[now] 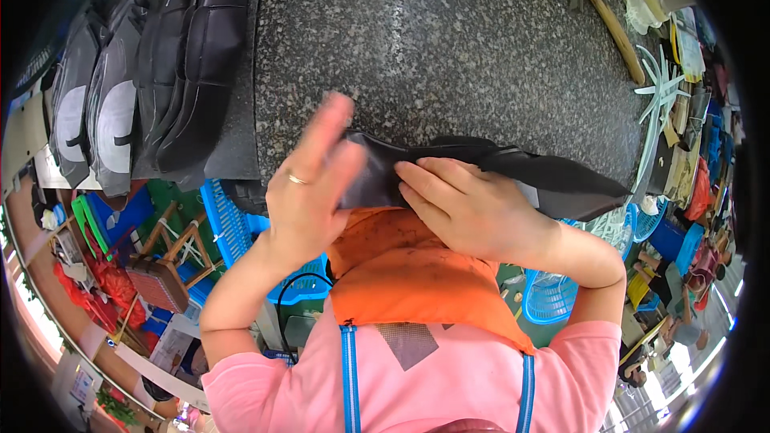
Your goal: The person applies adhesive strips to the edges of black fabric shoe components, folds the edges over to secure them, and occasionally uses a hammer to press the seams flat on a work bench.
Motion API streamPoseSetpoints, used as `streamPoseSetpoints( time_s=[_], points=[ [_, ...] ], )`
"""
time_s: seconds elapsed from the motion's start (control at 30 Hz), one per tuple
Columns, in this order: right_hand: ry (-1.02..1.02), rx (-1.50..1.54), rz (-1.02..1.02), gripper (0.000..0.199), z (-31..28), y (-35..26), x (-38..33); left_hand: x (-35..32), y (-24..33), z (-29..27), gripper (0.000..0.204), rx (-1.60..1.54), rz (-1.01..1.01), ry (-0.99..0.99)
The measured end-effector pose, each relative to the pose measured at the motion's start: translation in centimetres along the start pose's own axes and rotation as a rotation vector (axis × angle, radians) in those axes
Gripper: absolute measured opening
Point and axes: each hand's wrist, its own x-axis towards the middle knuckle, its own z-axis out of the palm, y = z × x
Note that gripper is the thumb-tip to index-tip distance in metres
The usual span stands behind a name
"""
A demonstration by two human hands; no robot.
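Black fabric piece [553, 184]: dark, folded, lying on the near edge of the speckled granite worktop [449, 40], its right end tapering to a point past the edge.
Right hand [473, 208]: palm down, fingers spread flat, pressing on the left part of the fabric piece; not gripping.
Left hand [309, 192]: open, fingers straight and raised, ring on 1 finger; thumb side meets the left end of the fabric; whether it pinches the cloth cannot be told.
Orange apron [417, 273]: stained, directly below the fabric, worn over a pink shirt [449, 385].
Stack of black shaped pieces [188, 56]: upper left on the worktop, well apart from the hands.
Grey-and-white pieces [100, 104]: just left of that stack.
Blue plastic basket [233, 224]: below the worktop, left of the apron.
Wooden-handled hammer [609, 20]: far right corner of the worktop.
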Motion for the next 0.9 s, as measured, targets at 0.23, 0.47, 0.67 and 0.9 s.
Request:
streamPoseSetpoints(
  time_s=[0.23, 0.47, 0.67, 0.9],
  points=[
    [-0.087, 0.107, 0.083, 0.026, -0.6, 0.1, 0.1, 0.0, -1.4, -4.0, 0.047, 0.755, 0.267, -0.494],
    [-0.068, 0.104, -0.038, 0.025, -3.1, 1.2, 1.2, -0.8, 4.7, 3.7, 0.063, -0.101, -0.019, -0.237],
    [-0.157, -0.377, 0.342, 0.033, -7.5, 2.3, -5.3, 0.3, 3.4, 4.9, 0.042, 0.055, 0.095, -0.3],
    [-0.159, -0.282, 0.41, 0.038, -5.5, 4.1, -6.1, 3.3, 6.5, 8.0, 0.034, 0.04, 0.061, -0.358]
  ],
)
